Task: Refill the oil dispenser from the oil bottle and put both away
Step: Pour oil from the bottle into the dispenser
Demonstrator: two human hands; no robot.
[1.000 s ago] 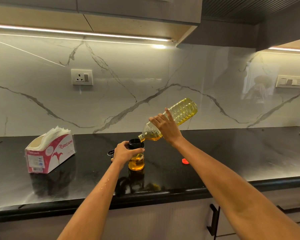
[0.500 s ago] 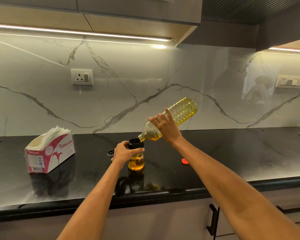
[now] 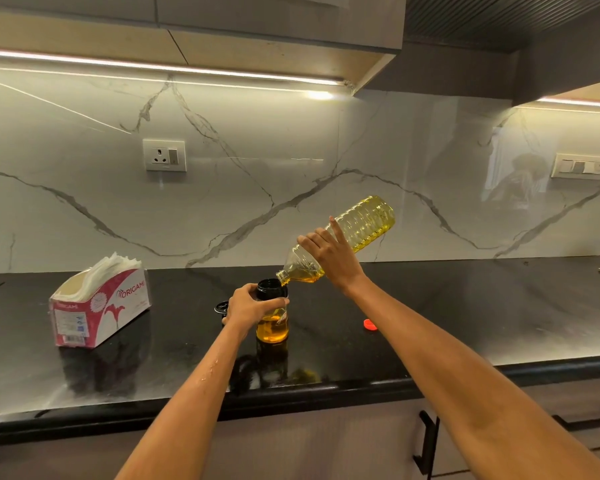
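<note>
Golden oil half-fills the small clear black-collared dispenser (image 3: 272, 318) steadied by left fingers (image 3: 248, 306) curled round it, right fingers (image 3: 321, 245) gripping the tilted ribbed clear plastic oil bottle (image 3: 347, 239); capping and stowing both remain.

On my black countertop (image 3: 465, 323), far left, sits a red & white Origami tissue box (image 3: 99, 306) w/ white tissues sticking out the top. Marble backsplash (image 3: 291, 174) behind it has a white socket (image 3: 164, 155) on the left & a switch plate (image 3: 580, 165) far right. Light strip (image 3: 153, 65) glows under the upper cabinets (image 3: 222, 15). Near me, black drawer handles (image 3: 426, 441) at right.
</note>
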